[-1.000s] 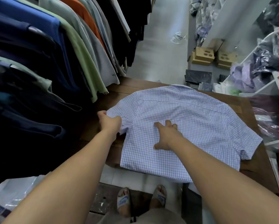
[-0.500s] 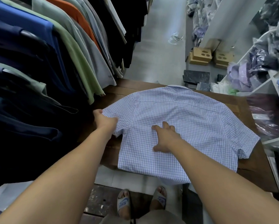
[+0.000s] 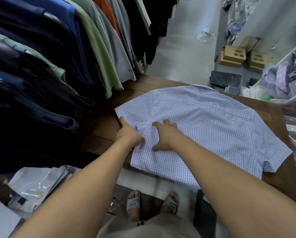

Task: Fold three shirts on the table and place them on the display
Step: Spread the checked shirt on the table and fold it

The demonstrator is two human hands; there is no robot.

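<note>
Left hand [image 3: 128, 134] has pulled the sleeve inward since a second ago, so the gap to the right hand [image 3: 165, 136] is much smaller and the shirt's left edge now runs nearly straight. Containers: white shelf unit [image 3: 281, 99] at right holds purple and dark garments in clear plastic bags [image 3: 281, 79]; two cardboard boxes [image 3: 234, 55] with cut-out holes sit on the floor beyond the table (contents not visible). Left hand has its fingers curled round the folded-in sleeve fabric at the shirt's left side, gripping it. Right hand lies flat, fingers spread and straight, palm pressing the shirt's back just beside the left hand. Checked shirt [image 3: 212, 126] lies face down on the table [image 3: 143, 85], collar at the far edge, right short sleeve spread out flat, hem hanging a little over the near edge. Fabric is thin woven cotton-like cloth, fine blue grid on white, mostly smooth with light creases near the hands. Table is dark brown wood planks with visible seams. Hanging clothes [image 3: 95, 45] in navy, blue, green, grey and orange crowd the left side, their hems reaching the table's far left corner. Crumpled plastic bags [image 3: 37, 182] lie on the floor at lower left. Sandals [image 3: 133, 203] show below the table edge.
</note>
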